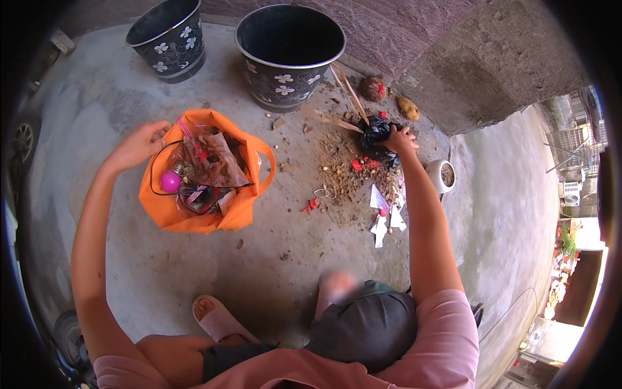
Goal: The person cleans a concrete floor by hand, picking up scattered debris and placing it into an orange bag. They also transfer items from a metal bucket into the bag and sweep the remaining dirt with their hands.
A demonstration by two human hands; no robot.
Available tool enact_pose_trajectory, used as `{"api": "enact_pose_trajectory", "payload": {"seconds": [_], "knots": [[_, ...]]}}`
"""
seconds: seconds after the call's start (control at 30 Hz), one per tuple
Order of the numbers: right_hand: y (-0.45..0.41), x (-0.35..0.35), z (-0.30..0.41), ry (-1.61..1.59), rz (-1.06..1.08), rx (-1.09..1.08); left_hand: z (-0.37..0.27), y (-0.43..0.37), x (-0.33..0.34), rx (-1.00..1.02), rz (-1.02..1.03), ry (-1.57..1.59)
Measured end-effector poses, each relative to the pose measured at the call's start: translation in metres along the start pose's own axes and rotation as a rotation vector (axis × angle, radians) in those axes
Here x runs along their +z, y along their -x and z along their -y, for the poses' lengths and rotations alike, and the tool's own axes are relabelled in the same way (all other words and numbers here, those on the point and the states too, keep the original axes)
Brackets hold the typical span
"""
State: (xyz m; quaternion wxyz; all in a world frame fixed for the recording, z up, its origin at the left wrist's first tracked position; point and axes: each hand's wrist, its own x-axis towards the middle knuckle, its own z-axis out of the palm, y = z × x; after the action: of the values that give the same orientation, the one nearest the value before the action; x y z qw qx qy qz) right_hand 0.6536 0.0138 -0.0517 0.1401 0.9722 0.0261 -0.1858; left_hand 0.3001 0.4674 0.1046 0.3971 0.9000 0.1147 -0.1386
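My left hand [141, 144] is at the left rim of an orange fabric bag [233, 214], its fingers curled at the edge. Inside the wide mouth lie a pink ball [170, 181], a crumpled brownish clear plastic wrapper [223, 160] and a thin black cord. My right hand [402, 140] grips a crumpled black plastic bag [376, 131] on the concrete, its fingertips partly hidden by the folds. Below and left of it spreads a heap of brown dirt and debris [342, 170] with red scraps [364, 164]. Torn white paper pieces [379, 228] lie nearer me.
Two black flower-patterned bins [286, 80] [170, 51] stand at the back. Beside the stone wall [486, 63] are a potato [408, 109] and a round brown object [372, 89]. Long tan strips [351, 92] lean near the black bag. A small white pot [440, 176] lies right of my forearm.
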Motion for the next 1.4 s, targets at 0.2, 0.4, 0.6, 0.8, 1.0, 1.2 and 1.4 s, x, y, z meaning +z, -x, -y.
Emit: {"api": "enact_pose_trajectory", "payload": {"seconds": [0.2, 0.4, 0.6, 0.8, 1.0, 1.2, 1.4], "knots": [[0.009, -0.019, 0.005, 0.065, 0.179, -0.02, 0.008, 0.005, 0.008, 0.049, -0.057, 0.052], [0.013, 0.021, -0.033, 0.13, 0.131, -0.28, 0.003, -0.005, 0.001, 0.024, 0.016, 0.023], [0.1, 0.063, -0.045, 0.003, 0.003, -0.514, 0.011, 0.008, 0.003, 0.073, -0.016, 0.025], [0.093, 0.092, -0.123, -1.918, 0.419, -0.269, 0.005, 0.002, -0.003, -0.075, 0.084, 0.263], [0.234, -0.114, 0.012, -2.267, 0.927, -1.176, 0.023, 0.003, 0.008, -0.032, 0.094, 0.089], [0.247, -0.176, 0.119, -1.796, 1.694, -1.003, 0.009, 0.019, 0.009, -0.294, 0.093, 0.259], [0.311, -0.165, 0.198, -0.865, 0.387, -1.256, 0.023, 0.033, -0.005, -0.238, -0.097, 0.609]]}}
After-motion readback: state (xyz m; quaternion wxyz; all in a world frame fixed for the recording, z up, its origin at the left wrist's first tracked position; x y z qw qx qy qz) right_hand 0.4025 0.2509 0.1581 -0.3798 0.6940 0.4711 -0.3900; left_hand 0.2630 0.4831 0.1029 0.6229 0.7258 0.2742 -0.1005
